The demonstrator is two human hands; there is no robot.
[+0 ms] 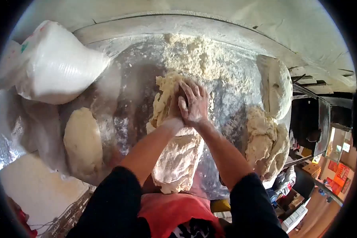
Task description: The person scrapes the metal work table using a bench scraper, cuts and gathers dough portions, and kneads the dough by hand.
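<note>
A long slab of dough lies in the middle of the floured table, smooth near the body and ragged at its far end. Both hands press on its far part. My right hand lies flat over the inner side of my left hand, its fingers somewhat spread and dusted with flour. My left hand rests against the dough, mostly covered, and its fingers are hidden.
Loose crumbly dough spreads along the back. An oval dough piece sits left, below a white sack. Rough dough and a smoother loaf lie right. Shelves and clutter stand beyond the table's right edge.
</note>
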